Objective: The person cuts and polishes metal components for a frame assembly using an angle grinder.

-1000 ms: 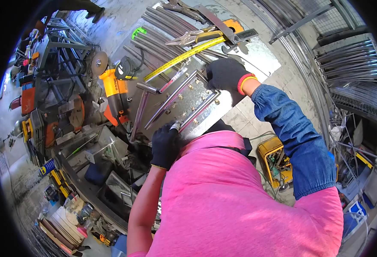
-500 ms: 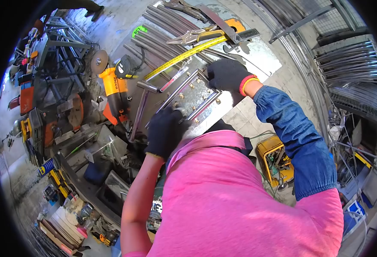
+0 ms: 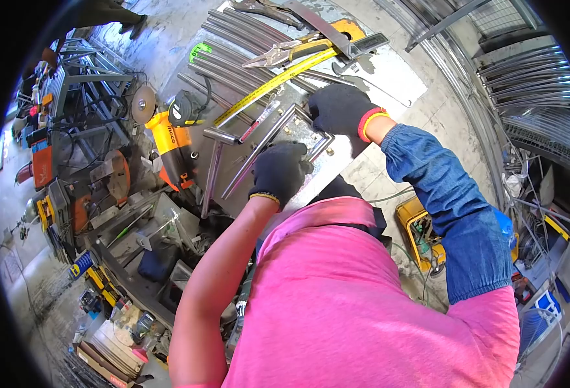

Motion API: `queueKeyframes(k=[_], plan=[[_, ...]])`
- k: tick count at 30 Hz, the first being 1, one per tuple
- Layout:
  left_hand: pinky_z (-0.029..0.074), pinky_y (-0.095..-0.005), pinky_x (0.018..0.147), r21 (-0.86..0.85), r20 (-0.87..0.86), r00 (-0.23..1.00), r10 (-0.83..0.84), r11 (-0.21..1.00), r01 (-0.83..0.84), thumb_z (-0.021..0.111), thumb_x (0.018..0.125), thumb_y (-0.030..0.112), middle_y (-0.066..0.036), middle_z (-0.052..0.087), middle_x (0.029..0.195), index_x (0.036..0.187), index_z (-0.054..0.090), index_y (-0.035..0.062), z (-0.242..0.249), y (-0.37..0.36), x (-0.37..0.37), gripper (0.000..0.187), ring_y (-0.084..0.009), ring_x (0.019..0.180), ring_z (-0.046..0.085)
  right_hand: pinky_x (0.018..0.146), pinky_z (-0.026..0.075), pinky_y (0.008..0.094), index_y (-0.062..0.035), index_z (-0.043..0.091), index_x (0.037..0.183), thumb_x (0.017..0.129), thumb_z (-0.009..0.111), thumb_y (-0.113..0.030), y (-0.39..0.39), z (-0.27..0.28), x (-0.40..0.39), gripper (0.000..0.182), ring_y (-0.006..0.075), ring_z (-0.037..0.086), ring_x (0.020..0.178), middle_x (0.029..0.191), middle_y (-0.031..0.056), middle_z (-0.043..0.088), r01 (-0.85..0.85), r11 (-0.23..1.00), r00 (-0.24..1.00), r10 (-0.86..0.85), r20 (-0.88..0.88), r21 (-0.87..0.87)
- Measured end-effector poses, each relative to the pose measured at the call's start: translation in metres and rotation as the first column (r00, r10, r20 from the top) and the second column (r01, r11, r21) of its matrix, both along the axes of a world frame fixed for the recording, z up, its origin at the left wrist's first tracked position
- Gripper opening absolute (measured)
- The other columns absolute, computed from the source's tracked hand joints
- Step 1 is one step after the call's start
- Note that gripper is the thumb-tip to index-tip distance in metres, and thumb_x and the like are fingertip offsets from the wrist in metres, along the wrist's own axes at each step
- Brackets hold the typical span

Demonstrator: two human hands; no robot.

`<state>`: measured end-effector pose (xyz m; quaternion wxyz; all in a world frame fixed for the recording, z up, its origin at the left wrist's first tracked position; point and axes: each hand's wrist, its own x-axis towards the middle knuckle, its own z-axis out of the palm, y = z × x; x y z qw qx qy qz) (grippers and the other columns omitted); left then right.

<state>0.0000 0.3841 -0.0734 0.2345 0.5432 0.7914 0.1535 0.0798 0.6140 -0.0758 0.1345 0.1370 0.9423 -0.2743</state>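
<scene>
A bent steel tube (image 3: 257, 154) with a long and a short leg lies on the metal work plate (image 3: 320, 180). My left hand (image 3: 280, 171), in a black glove, is closed over the short leg's lower end, between the two legs. At the upper corner of the tube, my right hand (image 3: 343, 111), also gloved, has its fingers curled down on the metal; the fingertips are partly hidden. Small brass-coloured pieces lie near the tube, partly covered by my left hand. Above my hands a yellow measuring tape (image 3: 275, 83) stretches across several straight steel tubes (image 3: 236, 64).
An orange angle grinder (image 3: 172, 142) rests left of the plate. Locking pliers (image 3: 285, 53) and a metal square (image 3: 324, 31) lie on the tubes. A T-shaped tube piece (image 3: 221, 137) is beside the bent tube. A yellow machine (image 3: 421, 236) stands on the floor at right.
My left hand has moved up and right, from the long leg's lower end to the short leg. My right hand stays at the corner. The whole view has shifted slightly.
</scene>
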Motion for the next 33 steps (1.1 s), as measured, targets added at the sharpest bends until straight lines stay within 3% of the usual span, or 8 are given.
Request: queueKeyframes(k=[5,15,18,21,23,24,27,33], plan=[[0.058,-0.0531,0.083,-0.098,-0.105,0.994,0.001,0.995,-0.012,0.085,0.085,0.022,-0.017,0.077,0.096,0.095,0.077,0.0106,0.002,0.004,0.012,0.017,-0.0415,0.094,0.075,0.089,0.062,0.0546,-0.0090,0.084,0.103,0.089,0.073,-0.027,-0.001,-0.009,0.002,0.026,0.0431,0.080,0.100,0.106,0.0207,0.082,0.022,1.000,1.000,-0.023,-0.017,-0.015],[0.057,-0.0543,0.084,-0.066,-0.056,0.997,0.057,0.996,-0.060,0.081,0.089,0.024,-0.014,0.077,0.098,0.100,0.077,0.0139,0.003,-0.002,0.011,0.016,-0.0393,0.096,0.075,0.089,0.060,0.0550,-0.0087,0.082,0.108,0.091,0.073,-0.031,-0.002,-0.006,0.011,0.029,0.0433,0.077,0.100,0.104,0.0198,0.081,0.017,1.000,1.000,-0.017,-0.008,-0.012],[0.057,-0.0533,0.087,-0.035,-0.006,1.000,-0.009,0.999,0.008,0.083,0.089,0.030,-0.016,0.076,0.103,0.107,0.076,0.0111,0.016,-0.011,0.000,0.027,-0.0403,0.099,0.073,0.087,0.060,0.0541,-0.0106,0.079,0.121,0.094,0.072,-0.032,-0.007,0.033,0.036,0.035,0.0435,0.077,0.100,0.102,0.0199,0.080,0.130,0.987,0.991,-0.132,-0.016,-0.090],[0.058,-0.0490,0.096,0.111,0.302,0.946,0.113,0.982,-0.153,0.088,0.088,0.021,-0.020,0.078,0.118,0.124,0.078,0.0073,0.038,-0.050,-0.018,0.040,-0.0422,0.109,0.074,0.087,0.062,0.0467,-0.0130,0.080,0.116,0.099,0.076,-0.044,-0.013,0.036,0.084,0.035,0.0342,0.080,0.101,0.108,0.0117,0.083,0.313,0.938,0.945,-0.323,-0.046,-0.146],[0.058,-0.0504,0.090,-0.015,0.004,0.988,0.156,0.988,-0.155,0.091,0.085,0.022,-0.016,0.077,0.113,0.120,0.077,0.0092,0.054,-0.093,-0.024,0.040,-0.0421,0.104,0.074,0.082,0.061,0.0422,-0.0146,0.081,0.113,0.099,0.081,-0.053,-0.015,0.034,0.114,0.041,0.0297,0.081,0.094,0.101,0.0070,0.083,0.420,0.863,0.907,-0.407,0.105,-0.280],[0.058,-0.0504,0.092,-0.086,-0.018,0.981,0.193,0.977,-0.194,0.090,0.086,0.023,-0.017,0.077,0.115,0.122,0.078,0.0094,0.056,-0.119,-0.026,0.040,-0.0419,0.106,0.074,0.078,0.059,0.0407,-0.0168,0.081,0.107,0.098,0.083,-0.050,-0.016,0.037,0.120,0.035,0.0279,0.079,0.088,0.094,0.0058,0.081,0.469,0.797,0.883,-0.417,0.215,-0.381],[0.059,-0.0502,0.093,-0.209,-0.083,0.962,0.260,0.940,-0.272,0.091,0.086,0.025,-0.017,0.077,0.116,0.124,0.078,0.0100,0.050,-0.165,-0.013,0.042,-0.0410,0.107,0.074,0.071,0.056,0.0402,-0.0163,0.079,0.097,0.096,0.085,-0.051,-0.034,0.012,0.140,0.035,0.0271,0.075,0.079,0.086,0.0076,0.077,0.486,0.664,0.853,-0.501,0.145,-0.569],[0.060,-0.0486,0.086,-0.092,-0.125,0.956,0.265,0.956,-0.277,0.092,0.084,0.029,-0.014,0.078,0.115,0.121,0.080,0.0100,0.020,-0.165,0.010,0.043,-0.0380,0.101,0.076,0.071,0.055,0.0448,-0.0144,0.077,0.098,0.087,0.089,-0.052,-0.045,0.028,0.108,0.041,0.0313,0.075,0.079,0.085,0.0086,0.075,0.524,0.797,0.847,-0.524,0.088,-0.300]])
